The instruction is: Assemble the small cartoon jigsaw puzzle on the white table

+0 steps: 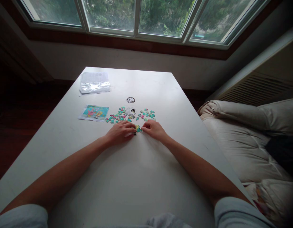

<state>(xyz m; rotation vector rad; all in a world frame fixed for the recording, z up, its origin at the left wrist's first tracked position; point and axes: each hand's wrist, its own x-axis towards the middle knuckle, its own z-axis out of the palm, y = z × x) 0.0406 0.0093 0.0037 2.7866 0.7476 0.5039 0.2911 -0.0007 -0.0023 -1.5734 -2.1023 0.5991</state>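
Observation:
Between my two hands lies a small cluster of jigsaw puzzle pieces (pixel 138 128), yellow and teal. My left hand (pixel 120 132) curls over the cluster's left side, its fingers bent and pressed onto the pieces; part of the cluster is hidden under them. On the right side my right hand (pixel 155 129) pinches thumb and forefinger together at the cluster's edge, on what looks like a single piece, mostly covered. Just beyond my hands, loose puzzle pieces (pixel 118 115) in teal, pink and yellow spread to the left, and more loose pieces (pixel 146 114) to the right.
A colourful cartoon picture sheet (pixel 94 113) lies left of the pieces. Farther back, a clear plastic sleeve (pixel 94 84) rests on papers. A round metallic disc (pixel 130 111) and a round opening (pixel 130 100) sit mid-table. Right of the white table (pixel 137 177) stands a cushioned seat (pixel 232 142).

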